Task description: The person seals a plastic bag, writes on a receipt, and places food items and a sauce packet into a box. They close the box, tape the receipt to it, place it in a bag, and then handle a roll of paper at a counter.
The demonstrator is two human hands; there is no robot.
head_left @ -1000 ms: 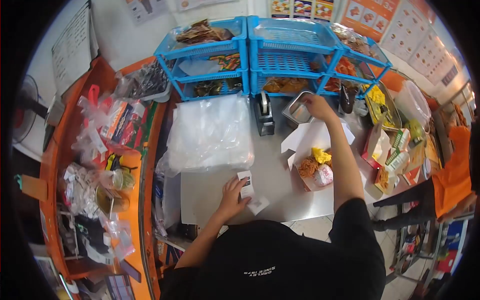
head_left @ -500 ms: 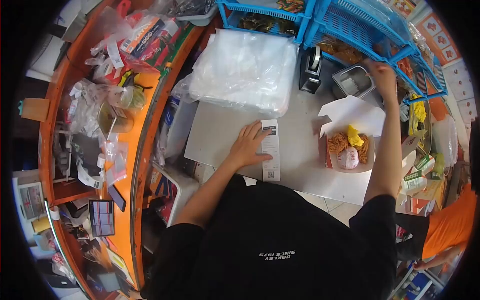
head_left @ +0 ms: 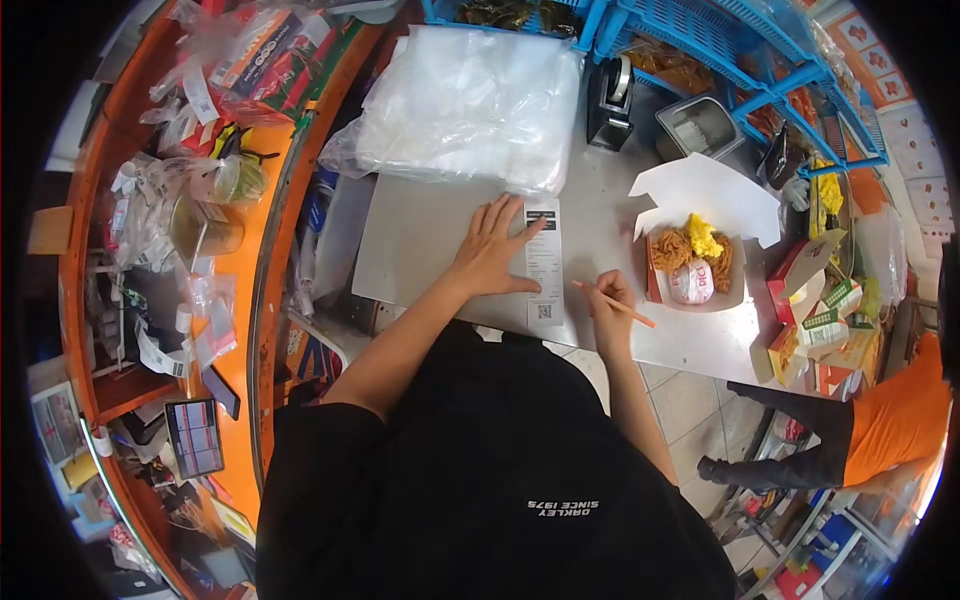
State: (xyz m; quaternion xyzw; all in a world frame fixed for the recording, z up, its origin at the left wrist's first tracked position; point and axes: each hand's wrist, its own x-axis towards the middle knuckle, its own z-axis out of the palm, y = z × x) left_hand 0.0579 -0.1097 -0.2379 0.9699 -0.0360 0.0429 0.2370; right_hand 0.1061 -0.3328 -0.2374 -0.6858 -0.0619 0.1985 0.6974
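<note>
My left hand (head_left: 492,252) lies flat with spread fingers on a long white receipt (head_left: 543,268), pinning it to the steel counter (head_left: 420,235). My right hand (head_left: 608,300) is closed around a thin orange pen (head_left: 618,304), whose tip sits just right of the receipt's lower end. An open white food box (head_left: 700,200) with fried food, something yellow and a wrapped item stands to the right of the pen.
A stack of clear plastic bags (head_left: 470,100) lies behind the receipt. A black tape dispenser (head_left: 610,95), a steel tub (head_left: 697,127) and blue basket racks (head_left: 740,50) stand at the back. Small cartons (head_left: 815,310) crowd the right. A person in orange (head_left: 880,420) stands right.
My right hand left the steel tub at the back and came down beside the receipt, now holding an orange pen. My left hand stays on the receipt.
</note>
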